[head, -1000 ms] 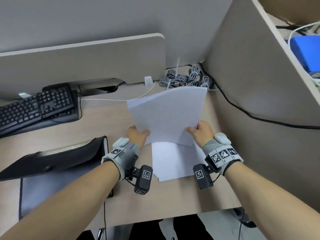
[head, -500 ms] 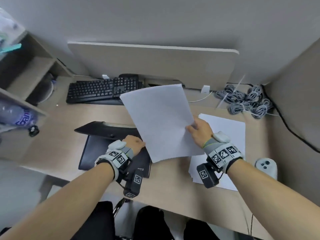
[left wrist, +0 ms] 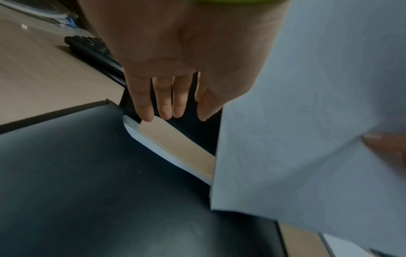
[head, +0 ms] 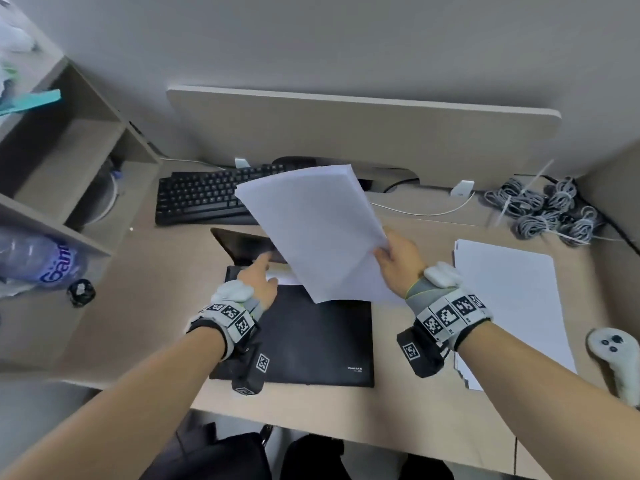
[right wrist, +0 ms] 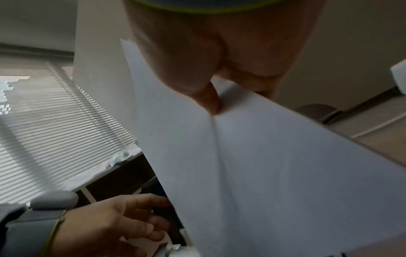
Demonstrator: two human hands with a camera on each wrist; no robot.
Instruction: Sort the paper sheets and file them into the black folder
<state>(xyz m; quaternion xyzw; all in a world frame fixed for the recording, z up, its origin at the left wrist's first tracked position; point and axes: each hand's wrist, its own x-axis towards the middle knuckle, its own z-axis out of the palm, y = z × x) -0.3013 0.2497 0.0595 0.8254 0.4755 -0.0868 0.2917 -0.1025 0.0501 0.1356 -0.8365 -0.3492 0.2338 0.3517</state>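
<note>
- Pinching one edge of a bundle of white paper sheets point(head: 311, 233) between thumb and fingers, the right hand point(head: 398, 261) holds them tilted in the air above the black folder point(head: 311, 337).
- The black folder lies on the desk point(head: 149, 292) near its front edge, with its far flap point(head: 242, 244) raised.
- The left hand point(head: 258, 280) reaches to the folder's far opening, fingers point(left wrist: 142, 104) straight and relaxed, their tips at the raised flap and the white and tan papers point(left wrist: 167, 140) inside; it grips nothing.
- A second stack of white sheets point(head: 509, 299) lies flat on the desk, right of the folder.
- A black keyboard point(head: 201, 199) sits far behind the folder, coiled grey cables point(head: 543, 209) at far right, and a white controller point(head: 613, 358) at the near right edge.
</note>
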